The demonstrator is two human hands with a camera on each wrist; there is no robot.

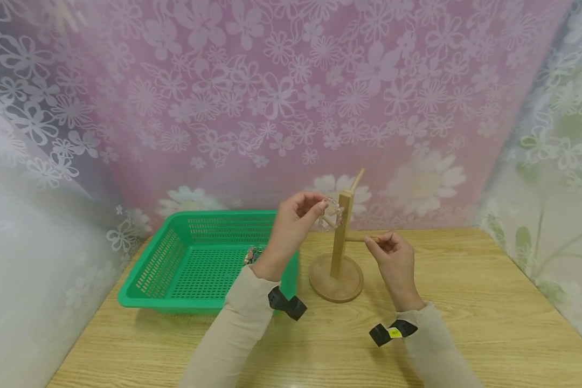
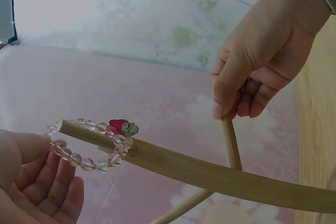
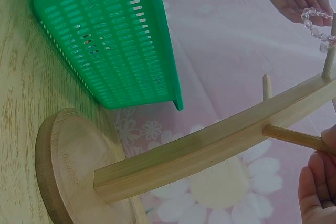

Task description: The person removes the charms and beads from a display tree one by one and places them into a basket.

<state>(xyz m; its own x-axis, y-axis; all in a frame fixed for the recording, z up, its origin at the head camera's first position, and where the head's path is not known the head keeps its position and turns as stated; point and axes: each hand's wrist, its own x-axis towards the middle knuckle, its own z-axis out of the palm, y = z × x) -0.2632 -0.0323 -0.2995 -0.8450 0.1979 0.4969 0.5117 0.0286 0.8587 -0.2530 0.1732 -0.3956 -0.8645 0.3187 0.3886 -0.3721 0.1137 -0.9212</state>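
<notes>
My left hand [image 1: 295,223] pinches a bracelet of clear and pinkish beads [image 2: 86,165] between thumb and fingertips. A small red-and-grey figure charm [image 2: 124,127] sits on the bracelet. In the left wrist view the bead loop surrounds the end of an upper peg on a wooden stand [image 1: 340,245]. The stand has a squared, slightly curved post, several round pegs and a round base [image 3: 79,182]. With thumb and fingers, my right hand [image 1: 396,261] grips the tip of a lower side peg [image 3: 291,136]. Most of that hand lies outside the right wrist view.
A green perforated plastic basket [image 1: 150,303] stands left of the stand on the wood-grain table [image 1: 465,302]. Small colourful items [image 1: 252,255] lie in its right part, partly behind my left forearm. A pink floral curtain [image 1: 281,97] hangs behind the table.
</notes>
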